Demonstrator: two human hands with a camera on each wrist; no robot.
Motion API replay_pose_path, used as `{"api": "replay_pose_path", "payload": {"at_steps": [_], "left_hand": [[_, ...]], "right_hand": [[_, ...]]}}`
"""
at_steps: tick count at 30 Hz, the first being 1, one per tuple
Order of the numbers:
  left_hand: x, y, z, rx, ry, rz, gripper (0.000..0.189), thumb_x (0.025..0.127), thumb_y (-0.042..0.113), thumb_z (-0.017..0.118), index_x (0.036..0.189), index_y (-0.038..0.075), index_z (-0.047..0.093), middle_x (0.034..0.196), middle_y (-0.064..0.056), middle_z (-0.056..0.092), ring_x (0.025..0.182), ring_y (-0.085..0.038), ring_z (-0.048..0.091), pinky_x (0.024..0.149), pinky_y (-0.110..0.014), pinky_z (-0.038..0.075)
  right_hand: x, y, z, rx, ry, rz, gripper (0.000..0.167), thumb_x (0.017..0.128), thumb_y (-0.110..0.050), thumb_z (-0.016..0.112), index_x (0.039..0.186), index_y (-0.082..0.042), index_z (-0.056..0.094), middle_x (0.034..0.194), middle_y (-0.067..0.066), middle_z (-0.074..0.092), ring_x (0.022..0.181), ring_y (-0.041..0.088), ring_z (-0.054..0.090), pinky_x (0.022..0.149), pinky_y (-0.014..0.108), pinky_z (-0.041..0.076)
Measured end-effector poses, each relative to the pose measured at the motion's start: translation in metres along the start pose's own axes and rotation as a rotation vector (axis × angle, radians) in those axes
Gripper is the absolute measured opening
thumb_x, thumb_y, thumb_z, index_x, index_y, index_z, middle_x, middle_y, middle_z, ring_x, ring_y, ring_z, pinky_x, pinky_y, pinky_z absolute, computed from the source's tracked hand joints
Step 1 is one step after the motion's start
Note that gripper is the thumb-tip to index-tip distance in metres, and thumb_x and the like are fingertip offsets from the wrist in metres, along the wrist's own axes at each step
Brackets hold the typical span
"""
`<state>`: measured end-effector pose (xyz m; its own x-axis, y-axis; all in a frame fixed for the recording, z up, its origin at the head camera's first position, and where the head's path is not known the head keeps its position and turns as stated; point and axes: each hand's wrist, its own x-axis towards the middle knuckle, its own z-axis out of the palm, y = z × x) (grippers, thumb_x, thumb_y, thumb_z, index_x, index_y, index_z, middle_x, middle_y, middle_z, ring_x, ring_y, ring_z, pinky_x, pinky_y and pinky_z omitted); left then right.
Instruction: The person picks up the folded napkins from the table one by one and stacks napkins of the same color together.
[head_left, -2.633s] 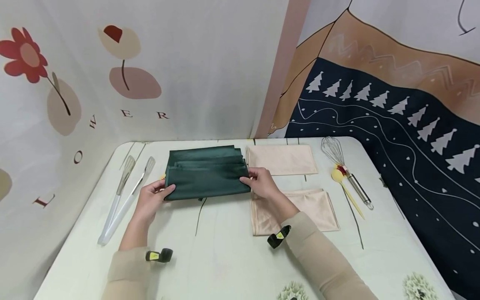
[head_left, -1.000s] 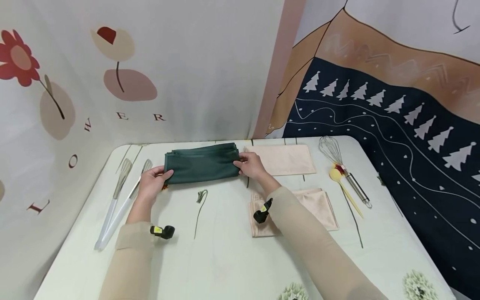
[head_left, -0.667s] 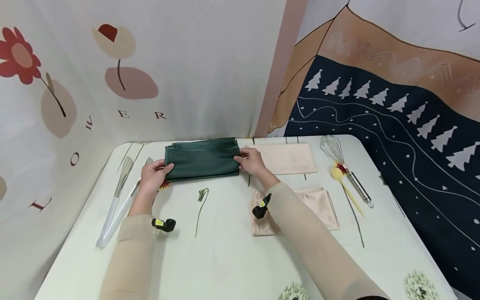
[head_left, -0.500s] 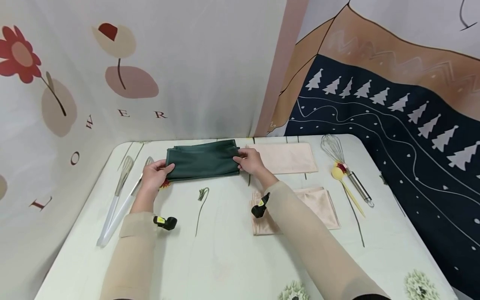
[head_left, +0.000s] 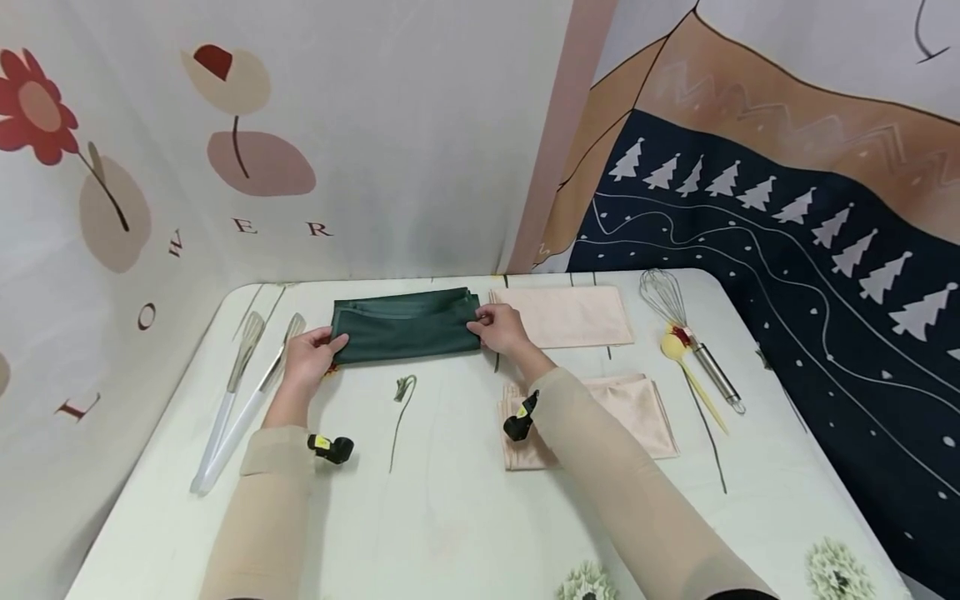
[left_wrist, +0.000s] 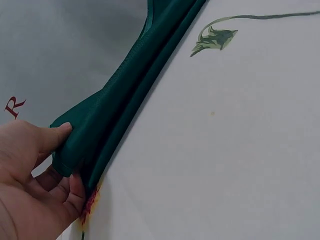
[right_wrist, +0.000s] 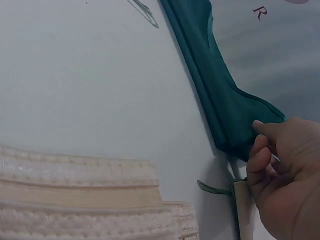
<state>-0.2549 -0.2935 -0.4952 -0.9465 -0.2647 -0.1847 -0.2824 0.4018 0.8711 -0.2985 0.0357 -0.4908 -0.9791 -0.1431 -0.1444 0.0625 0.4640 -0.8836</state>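
Observation:
A dark green folded cloth [head_left: 405,333] lies crosswise near the back of the table, left of the middle. My left hand [head_left: 306,360] grips its left end, thumb on top and fingers curled beneath. At the opposite end my right hand [head_left: 504,330] pinches the near right corner. Both wrist views show the cloth's end bent up a little between thumb and fingers, in the left [left_wrist: 120,105] and the right. Stacked layers run along the near edge, and the upper layer sags between the hands. The fingers under the cloth are partly hidden.
Two folded pale pink cloths lie on the right, one at the back [head_left: 573,317], one nearer [head_left: 630,417] and partly under my right forearm. A whisk [head_left: 712,371] and a yellow spoon [head_left: 678,352] lie farther right. White-handled tongs [head_left: 232,408] lie at left. Fabric walls stand behind.
Since the oldest frame, the green cloth has been folded narrower and moved toward the back of the table. Over the last half second its far edge has dropped slightly; both hands keep their hold.

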Motion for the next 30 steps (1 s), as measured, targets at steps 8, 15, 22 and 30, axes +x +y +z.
{"api": "replay_pose_path", "payload": {"at_steps": [8,15,22,30], "left_hand": [[0.0000,0.0004,0.0040,0.044,0.020,0.015,0.046,0.102,0.023,0.062,0.140,-0.002,0.056,0.131,-0.021,0.057,0.117,-0.028,0.053,0.080,-0.021,0.048],[-0.0051,-0.0017,-0.0003,0.098,0.057,0.016,0.041,0.102,0.017,0.063,0.137,-0.003,0.059,0.126,-0.019,0.059,0.115,-0.028,0.055,0.082,-0.024,0.048],[-0.0044,-0.0038,-0.0016,0.077,0.138,0.042,0.035,0.101,0.016,0.065,0.131,-0.001,0.065,0.122,-0.017,0.063,0.110,-0.026,0.058,0.073,-0.016,0.047],[-0.0074,-0.0056,-0.0051,0.104,0.069,0.008,0.043,0.103,0.025,0.062,0.136,-0.002,0.060,0.128,-0.021,0.062,0.116,-0.031,0.058,0.081,-0.025,0.050]], "right_hand": [[-0.0002,0.0027,-0.0004,0.045,0.025,-0.009,0.022,0.097,-0.012,0.070,0.114,0.000,0.067,0.087,0.008,0.064,0.059,0.011,0.061,0.055,0.025,0.055],[-0.0039,0.0033,-0.0009,0.100,0.001,0.016,0.021,0.095,-0.006,0.072,0.113,0.003,0.066,0.085,0.008,0.064,0.055,0.009,0.062,0.055,0.022,0.056],[-0.0035,0.0028,0.0028,0.112,-0.020,-0.022,0.021,0.096,-0.005,0.069,0.114,0.004,0.066,0.086,0.011,0.068,0.058,0.010,0.063,0.056,0.022,0.055],[-0.0071,0.0013,-0.0046,0.080,0.016,-0.005,0.022,0.097,-0.008,0.068,0.117,0.002,0.067,0.092,0.012,0.070,0.066,0.013,0.068,0.063,0.025,0.058]]}}
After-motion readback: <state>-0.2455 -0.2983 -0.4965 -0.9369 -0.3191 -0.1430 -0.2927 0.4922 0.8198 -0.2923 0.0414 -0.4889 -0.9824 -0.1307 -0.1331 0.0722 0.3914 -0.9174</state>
